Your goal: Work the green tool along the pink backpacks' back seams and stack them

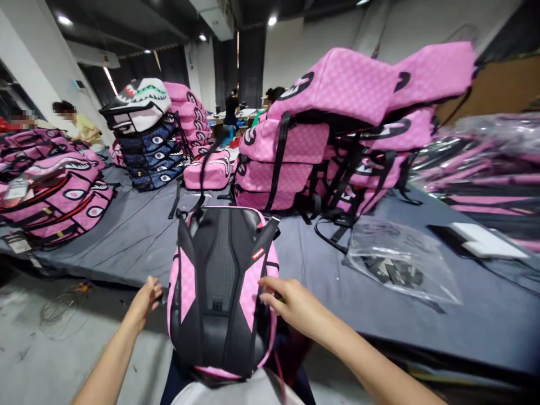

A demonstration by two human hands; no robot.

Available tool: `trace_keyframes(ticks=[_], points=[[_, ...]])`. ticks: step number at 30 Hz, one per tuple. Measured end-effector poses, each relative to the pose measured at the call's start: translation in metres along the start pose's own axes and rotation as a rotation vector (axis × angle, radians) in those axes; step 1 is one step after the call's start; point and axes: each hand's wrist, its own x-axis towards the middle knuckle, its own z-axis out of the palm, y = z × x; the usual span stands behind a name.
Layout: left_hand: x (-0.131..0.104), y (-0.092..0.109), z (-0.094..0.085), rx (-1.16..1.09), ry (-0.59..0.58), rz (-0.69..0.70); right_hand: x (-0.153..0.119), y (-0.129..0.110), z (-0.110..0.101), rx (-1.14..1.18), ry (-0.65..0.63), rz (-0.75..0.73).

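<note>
At far left, a white hang tag (19, 190) lies on stacked pink backpacks (63, 194), its print too blurred to read. The left hand (144, 301) is empty, fingers loosely curled, just beside the pink-and-black backpack (217, 264). Behind stand navy eye-patterned backpacks (154, 157). The pink-and-black one is at the edge of the grey-covered worktop (476, 298), straps facing the wearer; its red strap label (257, 253) is illegible. The right hand's (293, 304) bent fingers meet its right side; whether they grip, I cannot tell. Taller pink backpacks (278, 183) block the view behind; rightward lies a clear plastic bag (422, 242).
</note>
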Motion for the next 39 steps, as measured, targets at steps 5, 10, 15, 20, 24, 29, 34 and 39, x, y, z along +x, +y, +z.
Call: trace_keyframes(ticks=[5, 10, 15, 20, 24, 29, 34, 39], points=[[-0.035, -0.008, 0.046, 0.103, -0.003, 0.311, 0.033, -0.035, 0.045, -0.26, 0.039, -0.173], [-0.075, -0.009, 0.102, 0.516, 0.143, 0.484, 0.063, -0.038, 0.076, -0.563, -0.071, -0.049], [-0.092, -0.054, 0.125, 0.539, 0.246, 0.591, 0.033, 0.028, 0.045, -0.624, 0.113, 0.347], [-0.121, -0.06, 0.124, 0.523, 0.228, 0.651, 0.006, 0.082, 0.031, -0.192, 0.144, 0.553], [-0.103, 0.008, 0.112, 0.493, 0.124, 1.068, 0.011, 0.089, 0.04, -0.069, 0.163, 0.482], [-0.029, 0.141, 0.139, 0.694, -0.076, 1.604, 0.008, 0.075, 0.044, -0.155, 0.173, 0.471], [-0.009, 0.196, 0.168, 0.95, -0.14, 1.806, 0.005, 0.067, 0.053, -0.215, 0.16, 0.476], [0.022, 0.215, 0.141, 1.013, -0.245, 1.907, 0.016, 0.075, 0.055, -0.19, 0.137, 0.511]])
